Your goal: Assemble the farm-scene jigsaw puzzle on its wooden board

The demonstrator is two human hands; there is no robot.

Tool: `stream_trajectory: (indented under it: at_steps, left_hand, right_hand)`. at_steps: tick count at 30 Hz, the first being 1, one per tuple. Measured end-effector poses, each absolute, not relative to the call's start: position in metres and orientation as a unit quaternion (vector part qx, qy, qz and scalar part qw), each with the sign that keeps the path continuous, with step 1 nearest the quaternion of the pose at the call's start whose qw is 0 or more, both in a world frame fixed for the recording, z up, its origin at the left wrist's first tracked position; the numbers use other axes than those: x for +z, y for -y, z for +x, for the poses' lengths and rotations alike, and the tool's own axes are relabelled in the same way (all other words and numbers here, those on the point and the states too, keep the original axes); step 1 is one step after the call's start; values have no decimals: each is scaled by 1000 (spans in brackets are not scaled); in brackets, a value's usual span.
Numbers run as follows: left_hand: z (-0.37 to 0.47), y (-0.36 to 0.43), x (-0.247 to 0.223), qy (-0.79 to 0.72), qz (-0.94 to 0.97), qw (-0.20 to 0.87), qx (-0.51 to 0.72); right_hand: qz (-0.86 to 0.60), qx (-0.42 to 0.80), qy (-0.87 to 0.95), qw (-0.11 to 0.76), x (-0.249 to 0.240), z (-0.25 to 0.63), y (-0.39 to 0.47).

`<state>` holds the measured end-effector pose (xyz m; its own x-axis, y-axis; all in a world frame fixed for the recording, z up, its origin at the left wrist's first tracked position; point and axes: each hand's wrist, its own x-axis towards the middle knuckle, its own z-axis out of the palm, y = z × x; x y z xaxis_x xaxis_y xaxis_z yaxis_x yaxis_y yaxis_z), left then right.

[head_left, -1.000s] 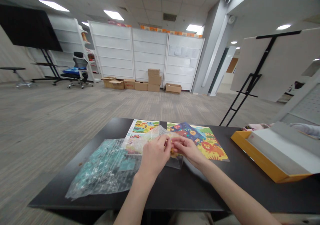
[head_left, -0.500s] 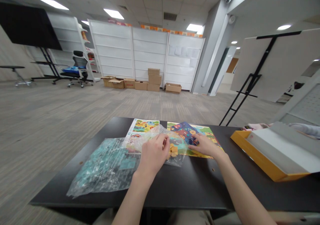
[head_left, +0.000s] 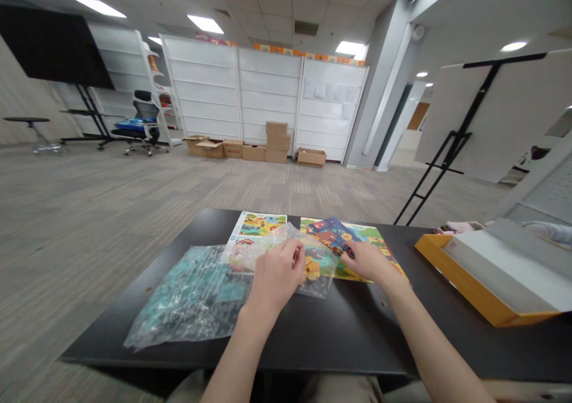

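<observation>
My left hand (head_left: 277, 272), fingers curled together, grips a clear plastic bag (head_left: 289, 233) that spreads out on both sides of it. Small yellow pieces (head_left: 311, 268) show through the film just right of that hand. A dark blue printed card (head_left: 329, 233) lies tilted over a colourful picture sheet (head_left: 374, 235), and the fingers of my right hand (head_left: 364, 260) are closed on its near right corner. Left of the hands, part of a second illustrated sheet (head_left: 260, 224) sits under the plastic. A large clear bag with teal pieces (head_left: 192, 293) rests nearest the table's left side.
All this lies on a black table (head_left: 330, 337). An open yellow box (head_left: 473, 290) with a white inside stands at the right, with some cloth (head_left: 462, 227) behind it. Beyond the table are a black easel stand (head_left: 451, 149) and cardboard boxes (head_left: 277, 143) along white shelving.
My right hand's fingers have drawn together on the corner of the blue card, which now tilts a little. The left hand stays on the clear bag. The view has shifted slightly.
</observation>
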<state>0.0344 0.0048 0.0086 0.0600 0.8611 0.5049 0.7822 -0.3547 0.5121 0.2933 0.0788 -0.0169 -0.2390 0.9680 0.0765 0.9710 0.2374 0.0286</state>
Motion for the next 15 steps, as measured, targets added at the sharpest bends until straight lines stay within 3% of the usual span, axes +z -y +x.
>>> stream_trajectory:
  at_steps: [12, 15]
  left_hand:
    - [30, -4, 8, -559, 733, 51, 384]
    - [29, -4, 9, -561, 731, 50, 386]
  right_hand:
    - [-589, -1, 804, 80, -30, 319, -99]
    - [-569, 15, 809, 144, -21, 321, -96]
